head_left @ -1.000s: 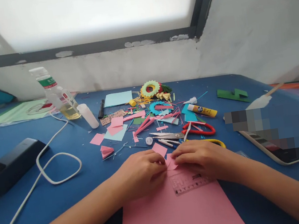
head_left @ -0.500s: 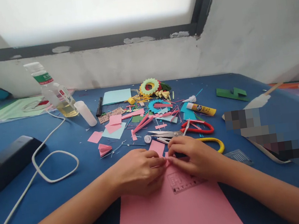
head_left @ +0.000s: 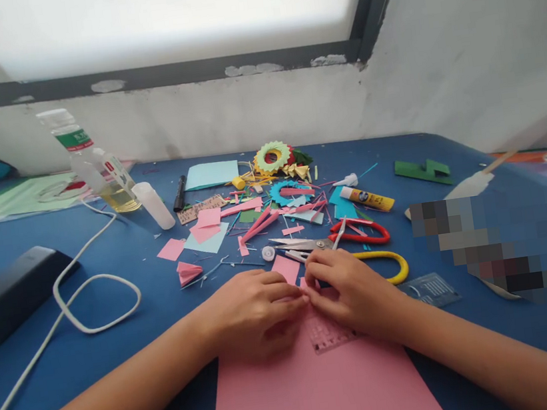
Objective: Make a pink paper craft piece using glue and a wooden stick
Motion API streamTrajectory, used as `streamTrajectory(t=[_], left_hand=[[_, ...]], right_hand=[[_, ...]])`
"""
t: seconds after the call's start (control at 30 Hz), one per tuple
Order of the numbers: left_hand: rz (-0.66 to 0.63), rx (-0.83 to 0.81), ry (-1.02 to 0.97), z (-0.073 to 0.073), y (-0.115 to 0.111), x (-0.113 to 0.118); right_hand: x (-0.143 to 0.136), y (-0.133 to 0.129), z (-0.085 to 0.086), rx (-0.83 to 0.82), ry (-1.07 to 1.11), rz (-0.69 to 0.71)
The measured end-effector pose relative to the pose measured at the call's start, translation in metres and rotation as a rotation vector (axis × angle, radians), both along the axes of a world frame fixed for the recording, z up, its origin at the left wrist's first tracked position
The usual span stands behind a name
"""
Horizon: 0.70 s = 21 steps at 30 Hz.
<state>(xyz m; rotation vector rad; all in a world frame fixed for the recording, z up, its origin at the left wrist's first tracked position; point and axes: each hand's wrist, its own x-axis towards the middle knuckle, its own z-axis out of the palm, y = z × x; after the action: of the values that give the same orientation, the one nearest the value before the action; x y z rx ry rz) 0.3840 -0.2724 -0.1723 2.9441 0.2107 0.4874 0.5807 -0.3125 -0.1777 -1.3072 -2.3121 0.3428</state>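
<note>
A small piece of pink paper is pinched between the fingertips of both hands, mostly hidden by them. My left hand is closed, its thumb and forefinger meeting the other hand's fingertips. My right hand is closed too, gripping from the other side. Under both hands lies a large pink sheet, with a clear plastic ruler on it, partly covered by my right hand. Just beyond the fingers are a pink paper square and red-handled scissors. A yellow handle shows behind my right hand.
Paper scraps, strips and a blue paper ring lie across the middle. A glue stick is at right of them. At left stand a bottle and a white tube, with a white cable and a dark box nearer.
Both hands stay together over the pink sheet, their fingers shifting slightly on the small paper. My right hand has moved a little left. The view has shifted slightly.
</note>
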Motion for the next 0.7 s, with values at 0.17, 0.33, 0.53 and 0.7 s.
streamTrajectory(t=[0.17,0.33,0.53,0.7], left_hand=[[0.001,0.028,0.025,0.0010,-0.0005,0.0007],[-0.008,0.050,0.027,0.0018,-0.0013,0.0008],[-0.026,0.082,-0.004,0.0049,-0.0020,0.0017],[-0.042,-0.007,-0.039,0.0031,-0.0015,-0.0001]], right_hand=[[0.0006,-0.0007,-0.0005,-0.004,0.025,0.002],[0.0007,0.0010,-0.0009,0.004,0.050,0.007],[0.0009,0.0002,-0.0018,0.008,0.063,0.005],[0.0020,0.0010,-0.0031,0.009,0.069,-0.001]])
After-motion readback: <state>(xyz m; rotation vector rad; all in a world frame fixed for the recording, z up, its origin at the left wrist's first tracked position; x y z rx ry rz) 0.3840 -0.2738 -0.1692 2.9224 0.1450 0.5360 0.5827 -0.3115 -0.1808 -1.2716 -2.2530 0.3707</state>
